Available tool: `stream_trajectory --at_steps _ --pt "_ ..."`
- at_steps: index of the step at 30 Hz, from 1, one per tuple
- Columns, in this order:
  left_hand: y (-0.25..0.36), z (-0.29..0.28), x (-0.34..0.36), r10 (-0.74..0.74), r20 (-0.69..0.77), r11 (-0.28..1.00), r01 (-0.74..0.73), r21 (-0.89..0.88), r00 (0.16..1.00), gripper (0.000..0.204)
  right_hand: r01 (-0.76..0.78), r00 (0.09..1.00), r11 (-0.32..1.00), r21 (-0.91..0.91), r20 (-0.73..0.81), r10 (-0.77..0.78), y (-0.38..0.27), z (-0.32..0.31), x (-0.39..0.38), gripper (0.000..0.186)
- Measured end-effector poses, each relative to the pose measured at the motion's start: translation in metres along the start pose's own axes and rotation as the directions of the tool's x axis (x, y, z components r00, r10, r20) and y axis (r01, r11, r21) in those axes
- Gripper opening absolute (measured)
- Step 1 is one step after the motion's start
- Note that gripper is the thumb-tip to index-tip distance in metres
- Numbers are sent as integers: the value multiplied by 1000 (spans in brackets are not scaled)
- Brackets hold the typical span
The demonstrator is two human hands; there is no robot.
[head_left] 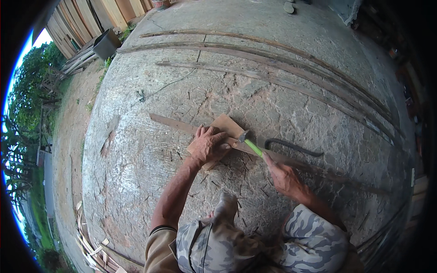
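My left hand (209,144) is closed over a long narrow wooden strip (170,122), fingers bent round it. The strip lies slanting across a short flat wooden block (226,124), and another bit of wood (214,164) shows under my hand. In my right hand (286,179) is a hammer (253,147), gripped by its bright green handle. The hammer's head rests at or just above the strip, right of my left fingers; whether it touches cannot be told. A dark, hooked pry bar (293,147) lies on the concrete to the right.
Thin dark nails are scattered over the rough concrete floor (132,182) round my hands. Several long wooden strips (273,60) lie across the far side. A thin cord (170,83) trails at far left. Planks (75,20) lean beside a grey bin (106,44); scrap wood (98,255) lies near left.
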State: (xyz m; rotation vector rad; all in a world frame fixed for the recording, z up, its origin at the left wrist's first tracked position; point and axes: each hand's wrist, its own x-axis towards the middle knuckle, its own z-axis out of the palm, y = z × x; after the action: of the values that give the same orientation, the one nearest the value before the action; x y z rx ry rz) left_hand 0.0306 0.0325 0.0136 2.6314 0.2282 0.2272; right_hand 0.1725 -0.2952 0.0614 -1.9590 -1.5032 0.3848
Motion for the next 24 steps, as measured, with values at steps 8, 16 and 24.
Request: stream_trajectory --at_steps 8,16,24 --pt "-1 15 -3 -25 -51 1000 25 6 998 50 4 995 989 -148 95 10 -19 -9 15 74" --pt "-1 12 -2 16 -88 998 -11 59 996 51 172 965 985 23 -206 -163 -42 -44 23 66" --pt "2 16 -6 22 -130 1000 -22 6 991 51 -4 993 994 -111 115 17 -47 -43 44 77"
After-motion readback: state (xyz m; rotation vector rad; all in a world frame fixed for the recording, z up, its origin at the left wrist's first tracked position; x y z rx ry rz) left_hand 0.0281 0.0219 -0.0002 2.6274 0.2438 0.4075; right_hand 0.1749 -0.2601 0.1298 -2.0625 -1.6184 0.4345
